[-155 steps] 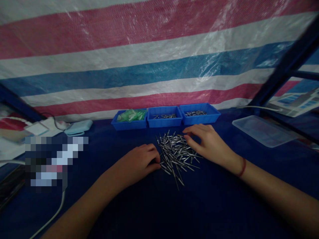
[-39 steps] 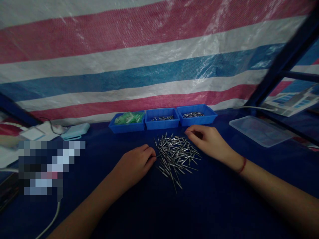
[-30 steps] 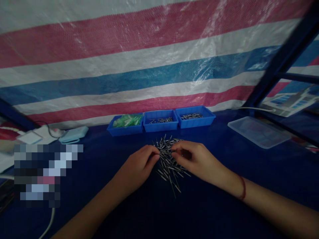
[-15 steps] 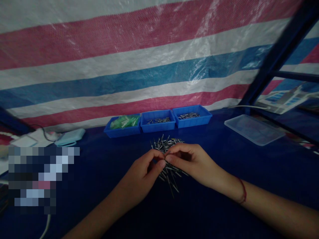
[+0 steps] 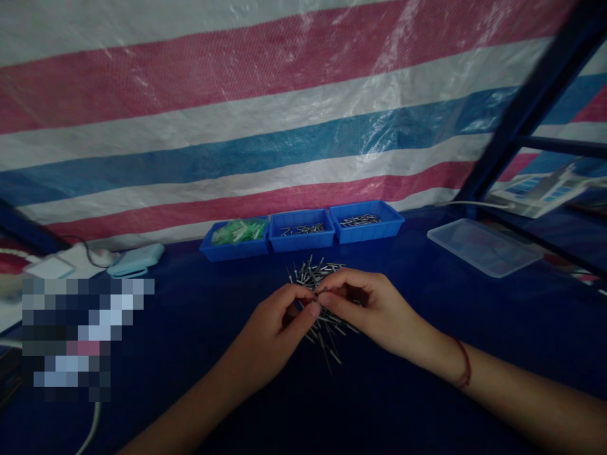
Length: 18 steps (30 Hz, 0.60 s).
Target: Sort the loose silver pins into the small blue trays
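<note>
"What's around your pile of metal pins [image 5: 328, 325]?"
"Left to right on the desk [image 5: 389, 404]: a pale-blue case [image 5: 136, 260] well left of it, three blue trays [image 5: 302, 240] behind it, a clear lid [image 5: 484, 248] well right of it."
"Anything in the way?"
"My left hand [image 5: 279, 319] and right hand [image 5: 377, 309] cover its middle, fingers [image 5: 342, 306] drawn into a pinch; I can't tell whether they grip a pin."
"Which way do the pins point?"
"All ways; the nearest long axes run towards me, slanting right."

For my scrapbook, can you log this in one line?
left hand: close to right hand | right hand: over metal pins | held: unclear | three blue bins: beyond pins
</note>
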Each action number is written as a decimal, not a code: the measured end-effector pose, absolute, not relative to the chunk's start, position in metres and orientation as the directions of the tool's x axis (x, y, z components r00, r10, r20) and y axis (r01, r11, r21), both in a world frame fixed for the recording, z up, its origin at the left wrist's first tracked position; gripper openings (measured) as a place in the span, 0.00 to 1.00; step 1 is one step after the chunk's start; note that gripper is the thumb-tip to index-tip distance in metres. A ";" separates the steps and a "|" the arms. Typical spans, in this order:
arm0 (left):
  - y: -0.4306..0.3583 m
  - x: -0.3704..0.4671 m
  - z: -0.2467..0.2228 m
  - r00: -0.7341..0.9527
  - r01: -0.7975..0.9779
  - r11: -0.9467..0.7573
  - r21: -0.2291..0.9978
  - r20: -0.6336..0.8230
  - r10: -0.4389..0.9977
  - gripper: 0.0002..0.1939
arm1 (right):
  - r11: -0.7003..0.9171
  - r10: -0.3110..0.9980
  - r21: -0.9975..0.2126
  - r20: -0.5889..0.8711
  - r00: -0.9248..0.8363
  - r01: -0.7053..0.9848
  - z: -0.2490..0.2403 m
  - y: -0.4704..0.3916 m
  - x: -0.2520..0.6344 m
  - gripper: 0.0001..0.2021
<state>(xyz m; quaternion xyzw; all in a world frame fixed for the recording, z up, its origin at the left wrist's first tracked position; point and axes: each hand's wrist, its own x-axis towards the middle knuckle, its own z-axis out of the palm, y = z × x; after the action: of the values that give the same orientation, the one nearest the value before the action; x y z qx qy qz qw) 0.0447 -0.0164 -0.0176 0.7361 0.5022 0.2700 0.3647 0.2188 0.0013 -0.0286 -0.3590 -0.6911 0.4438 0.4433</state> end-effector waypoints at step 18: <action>-0.019 0.045 -0.018 0.243 0.565 -0.397 0.723 0.314 0.918 0.02 | 0.461 0.849 -0.861 0.356 -0.389 0.218 -0.031 0.004 0.219 0.04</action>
<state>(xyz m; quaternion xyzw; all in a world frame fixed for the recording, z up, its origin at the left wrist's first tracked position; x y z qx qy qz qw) 0.0451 -0.0192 -0.0179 0.7509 0.4937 0.3670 0.2404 0.2192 0.0037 -0.0312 -0.3586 -0.7440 0.3757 0.4205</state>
